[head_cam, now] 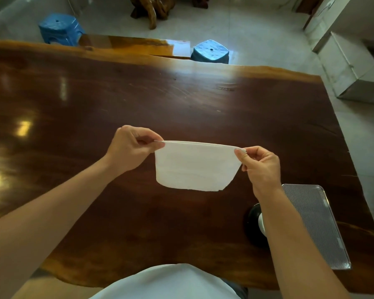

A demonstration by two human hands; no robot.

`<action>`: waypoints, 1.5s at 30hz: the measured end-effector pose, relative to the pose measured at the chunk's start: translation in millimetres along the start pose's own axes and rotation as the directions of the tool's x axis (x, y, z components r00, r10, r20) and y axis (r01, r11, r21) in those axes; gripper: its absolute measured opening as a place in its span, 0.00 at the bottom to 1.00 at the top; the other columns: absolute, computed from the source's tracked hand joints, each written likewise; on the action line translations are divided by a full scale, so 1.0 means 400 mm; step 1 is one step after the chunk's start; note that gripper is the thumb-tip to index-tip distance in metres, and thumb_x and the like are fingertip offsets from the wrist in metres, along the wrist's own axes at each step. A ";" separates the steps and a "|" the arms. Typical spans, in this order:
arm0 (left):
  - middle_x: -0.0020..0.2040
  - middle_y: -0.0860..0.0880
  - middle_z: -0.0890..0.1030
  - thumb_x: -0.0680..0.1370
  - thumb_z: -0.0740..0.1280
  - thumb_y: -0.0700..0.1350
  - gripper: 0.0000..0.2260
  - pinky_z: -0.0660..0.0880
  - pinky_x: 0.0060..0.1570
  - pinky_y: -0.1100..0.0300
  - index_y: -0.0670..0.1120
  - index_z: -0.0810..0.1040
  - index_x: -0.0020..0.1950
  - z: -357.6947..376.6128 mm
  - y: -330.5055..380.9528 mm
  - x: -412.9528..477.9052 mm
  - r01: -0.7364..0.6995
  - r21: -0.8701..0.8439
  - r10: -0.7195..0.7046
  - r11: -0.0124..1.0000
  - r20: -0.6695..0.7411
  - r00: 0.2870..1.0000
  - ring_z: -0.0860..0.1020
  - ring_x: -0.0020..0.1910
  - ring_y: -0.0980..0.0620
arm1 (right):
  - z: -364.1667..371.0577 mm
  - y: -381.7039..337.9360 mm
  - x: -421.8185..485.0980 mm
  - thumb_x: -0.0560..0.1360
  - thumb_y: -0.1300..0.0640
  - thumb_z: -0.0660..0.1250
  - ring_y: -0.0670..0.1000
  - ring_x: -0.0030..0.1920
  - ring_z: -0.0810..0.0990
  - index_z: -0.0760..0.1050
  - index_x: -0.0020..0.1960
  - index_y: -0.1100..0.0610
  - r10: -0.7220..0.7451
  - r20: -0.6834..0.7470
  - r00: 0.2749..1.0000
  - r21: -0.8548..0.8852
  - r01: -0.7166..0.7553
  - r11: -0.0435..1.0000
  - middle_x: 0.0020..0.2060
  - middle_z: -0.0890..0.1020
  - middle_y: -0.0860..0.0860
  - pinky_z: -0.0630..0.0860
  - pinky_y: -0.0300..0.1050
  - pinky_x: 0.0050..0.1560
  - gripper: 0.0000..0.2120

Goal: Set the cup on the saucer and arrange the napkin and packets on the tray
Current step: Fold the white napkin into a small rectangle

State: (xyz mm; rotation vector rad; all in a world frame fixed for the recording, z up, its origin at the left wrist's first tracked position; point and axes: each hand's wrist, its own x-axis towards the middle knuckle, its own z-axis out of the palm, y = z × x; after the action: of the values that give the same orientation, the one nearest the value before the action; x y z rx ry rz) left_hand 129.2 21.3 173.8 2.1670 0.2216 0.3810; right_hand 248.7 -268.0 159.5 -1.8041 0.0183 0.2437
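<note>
I hold a white napkin [194,167] up above the middle of the wooden table [138,100]. My left hand [130,147] pinches its upper left corner and my right hand [261,167] pinches its upper right corner, so the folded sheet hangs stretched between them. A ribbed silvery tray [315,225] lies flat at the right of the table, near my right forearm. Just left of the tray sits a black saucer [252,225] with something white [261,225] on it, largely hidden by my right forearm. No packets are visible.
Two blue plastic stools [59,29] [211,51] stand beyond the table's far edge. A pale cabinet [350,67] stands on the floor at the right. A carved wooden stump [153,9] is at the top.
</note>
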 end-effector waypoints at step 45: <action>0.47 0.55 0.80 0.80 0.69 0.46 0.02 0.76 0.44 0.61 0.50 0.80 0.51 0.242 -0.332 -0.278 0.531 0.235 -0.577 0.814 0.229 0.784 0.78 0.46 0.55 | 0.138 0.418 -0.050 0.81 0.54 0.62 0.47 0.47 0.77 0.73 0.56 0.55 0.434 0.200 0.878 -0.653 -0.211 0.727 0.50 0.79 0.50 0.69 0.38 0.35 0.06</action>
State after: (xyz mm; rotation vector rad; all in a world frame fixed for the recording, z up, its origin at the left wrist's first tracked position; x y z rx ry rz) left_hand 56.6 -7.6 -8.7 2.1542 0.7262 -0.3079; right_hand 196.8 -258.4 -9.7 -2.3863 0.0146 0.9133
